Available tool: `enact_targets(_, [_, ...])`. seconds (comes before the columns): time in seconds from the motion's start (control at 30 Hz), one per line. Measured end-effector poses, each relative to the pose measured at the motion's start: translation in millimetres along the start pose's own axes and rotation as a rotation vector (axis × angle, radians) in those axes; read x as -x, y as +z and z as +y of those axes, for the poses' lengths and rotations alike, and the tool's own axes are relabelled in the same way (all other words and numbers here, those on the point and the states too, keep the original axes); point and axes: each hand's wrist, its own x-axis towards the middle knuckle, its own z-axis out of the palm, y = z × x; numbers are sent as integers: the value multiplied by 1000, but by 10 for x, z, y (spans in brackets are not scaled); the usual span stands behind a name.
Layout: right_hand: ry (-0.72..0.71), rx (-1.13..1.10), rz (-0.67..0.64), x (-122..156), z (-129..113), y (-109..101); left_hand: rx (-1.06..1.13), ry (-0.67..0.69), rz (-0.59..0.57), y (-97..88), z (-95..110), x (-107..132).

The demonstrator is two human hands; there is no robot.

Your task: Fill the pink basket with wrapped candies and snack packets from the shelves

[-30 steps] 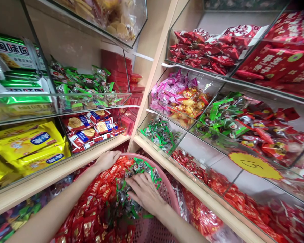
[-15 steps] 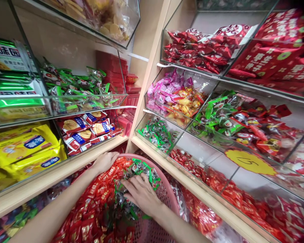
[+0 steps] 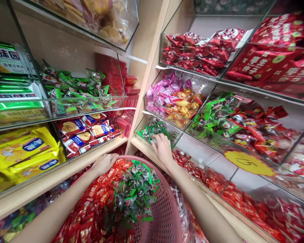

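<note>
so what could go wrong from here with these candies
The green candies lie against the red candies in the pink basket, so the two kinds might mix. The right hand is at the front of the small clear bin, so it could bump it.

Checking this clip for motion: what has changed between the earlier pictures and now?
The right hand has left the green candies in the pink basket and moved up and forward to similar candies on the shelf; whether it holds any is unclear. The left hand stays at the basket's rim; the red packets remain inside.
</note>
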Motion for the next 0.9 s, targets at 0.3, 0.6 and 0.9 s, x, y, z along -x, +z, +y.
enact_targets(0.3, [192,173,-172,-390,241,349,54,-29,7,-19,32,18])
enact_targets(0.6, [121,179,-162,-378,224,242,58,-10,-2,-35,46,28])
enact_targets(0.9, [-123,-135,19,60,93,-290,43,-14,-15,-33,53,7])
